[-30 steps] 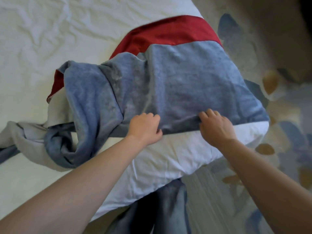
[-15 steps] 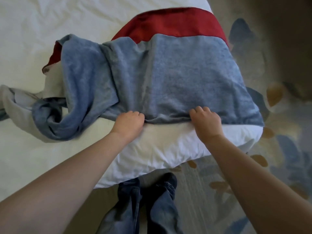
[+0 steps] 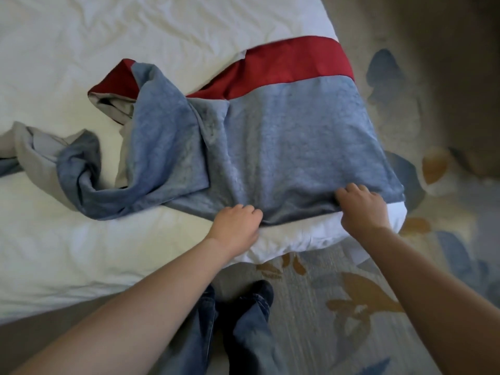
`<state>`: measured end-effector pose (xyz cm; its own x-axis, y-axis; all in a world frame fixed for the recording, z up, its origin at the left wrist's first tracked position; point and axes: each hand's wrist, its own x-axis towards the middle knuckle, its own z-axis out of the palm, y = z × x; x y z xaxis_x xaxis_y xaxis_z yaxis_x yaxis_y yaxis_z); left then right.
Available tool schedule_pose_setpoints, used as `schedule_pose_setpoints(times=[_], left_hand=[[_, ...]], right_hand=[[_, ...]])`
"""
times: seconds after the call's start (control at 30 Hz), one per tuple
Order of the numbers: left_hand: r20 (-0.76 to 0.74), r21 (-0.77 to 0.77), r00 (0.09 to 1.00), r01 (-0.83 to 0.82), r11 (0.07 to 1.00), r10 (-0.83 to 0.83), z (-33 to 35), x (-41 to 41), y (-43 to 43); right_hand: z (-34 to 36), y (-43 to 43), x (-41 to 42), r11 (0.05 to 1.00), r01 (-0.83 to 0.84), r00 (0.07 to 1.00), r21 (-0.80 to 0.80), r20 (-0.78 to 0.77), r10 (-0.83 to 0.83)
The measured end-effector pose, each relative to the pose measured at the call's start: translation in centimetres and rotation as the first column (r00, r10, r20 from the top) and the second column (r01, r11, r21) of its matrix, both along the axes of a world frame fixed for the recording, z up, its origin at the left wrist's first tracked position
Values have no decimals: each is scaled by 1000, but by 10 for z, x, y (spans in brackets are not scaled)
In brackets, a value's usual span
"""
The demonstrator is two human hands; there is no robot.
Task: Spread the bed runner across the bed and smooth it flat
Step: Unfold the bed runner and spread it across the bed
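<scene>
Head view — bed runner [image 3: 284,147] lengthwise left-to-right — tight in left hand [image 3: 235,226], right hand [image 3: 362,209]

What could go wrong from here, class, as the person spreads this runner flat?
1. The blue plush bed runner with a red band is twisted into a bunch at its left end; tugging the near edge, where the left hand and right hand grip it, may tighten that twist.
2. Its right end lies at a corner of the white bed, so it might slide onto the patterned carpet.
</scene>
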<state>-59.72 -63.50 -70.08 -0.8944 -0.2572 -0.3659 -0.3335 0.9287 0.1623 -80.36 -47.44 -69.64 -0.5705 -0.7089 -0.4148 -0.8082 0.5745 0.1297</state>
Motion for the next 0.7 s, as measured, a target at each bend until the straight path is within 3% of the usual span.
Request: schedule_pose_setpoints(times=[0.13, 0.27, 0.5, 0.7], left_hand=[[-137, -74, 990, 14, 997, -25, 13, 5, -23], [-278, -185, 958, -123, 975, 68, 31, 15, -73], [-294, -225, 929, -294, 929, 223, 53, 48, -151], [-308, -224, 913, -342, 912, 267, 54, 82, -185]], right_hand=[[12, -24, 10, 996, -47, 999, -72, -3, 47], [29, -80, 26, 974, -131, 990, -186, 19, 137], [50, -183, 84, 909, -275, 953, -313, 35, 300], [48, -238, 128, 906, -278, 951, -320, 39, 306]])
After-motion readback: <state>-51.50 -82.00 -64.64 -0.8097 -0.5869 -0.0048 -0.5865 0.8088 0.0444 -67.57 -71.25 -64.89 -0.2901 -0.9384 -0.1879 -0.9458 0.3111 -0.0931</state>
